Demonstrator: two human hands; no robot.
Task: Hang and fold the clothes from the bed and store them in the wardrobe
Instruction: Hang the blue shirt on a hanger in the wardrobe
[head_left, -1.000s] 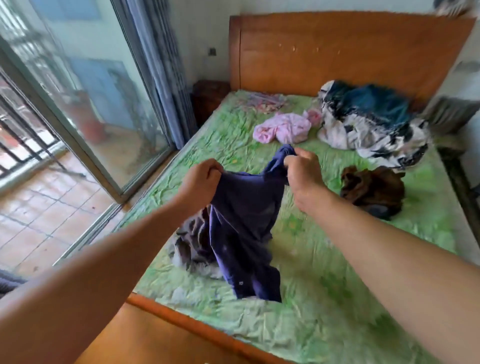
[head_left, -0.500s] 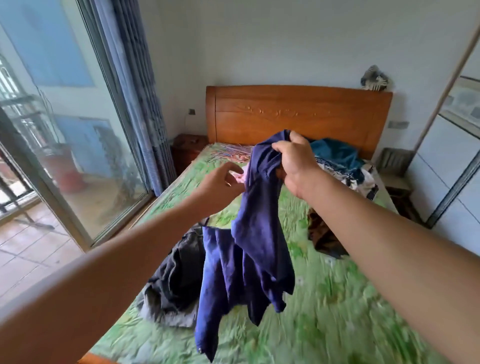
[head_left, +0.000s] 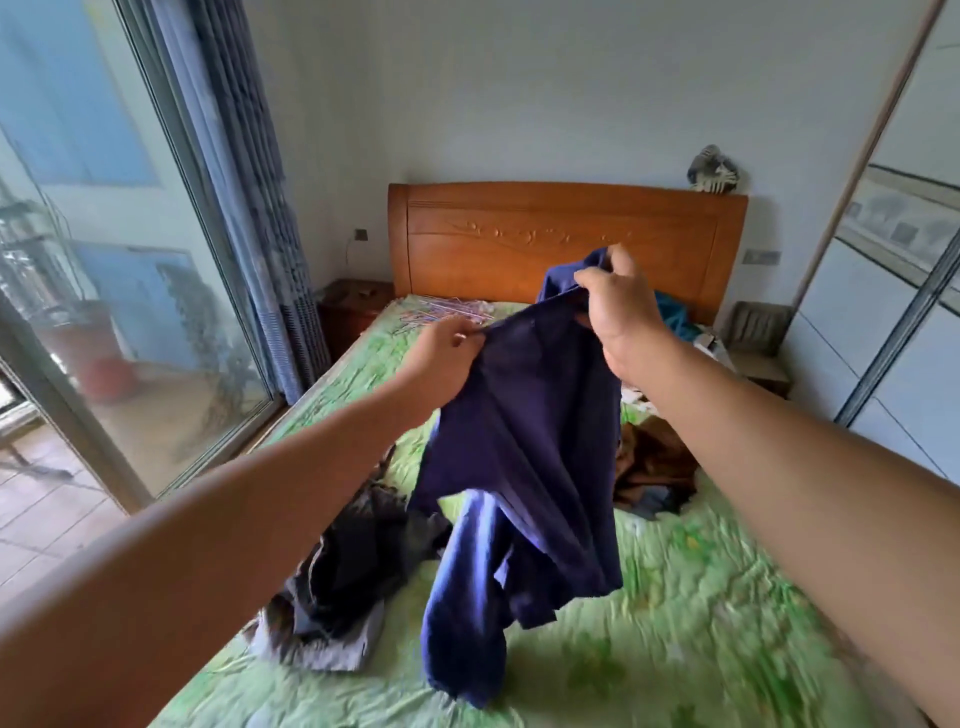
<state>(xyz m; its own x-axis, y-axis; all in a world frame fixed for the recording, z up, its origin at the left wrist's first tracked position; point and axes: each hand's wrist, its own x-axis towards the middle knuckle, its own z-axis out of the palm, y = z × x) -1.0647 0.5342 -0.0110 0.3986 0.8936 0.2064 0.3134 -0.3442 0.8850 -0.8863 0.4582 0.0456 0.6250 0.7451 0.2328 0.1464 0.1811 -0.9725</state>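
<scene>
A navy blue garment (head_left: 524, 467) hangs in the air over the bed (head_left: 701, 597), which has a green sheet. My right hand (head_left: 615, 306) grips its top edge, raised near the headboard. My left hand (head_left: 444, 358) pinches the same edge lower and to the left. The cloth drapes down between them, its lower end touching the sheet. A dark grey garment (head_left: 343, 577) lies crumpled on the bed's left side. A brown garment (head_left: 654, 467) lies to the right. Part of a teal and white pile (head_left: 675, 319) shows behind my right hand.
The white wardrobe (head_left: 883, 322) with sliding doors stands along the right wall. A glass sliding door (head_left: 104, 270) and blue curtain (head_left: 249, 197) fill the left. Several hangers (head_left: 441, 312) lie near the wooden headboard (head_left: 519, 234). A bedside cabinet (head_left: 353, 306) sits at the back left.
My left hand has taken hold of the navy garment's top edge again. Both hands have spread the cloth apart, so it hangs wider than half a second ago.
</scene>
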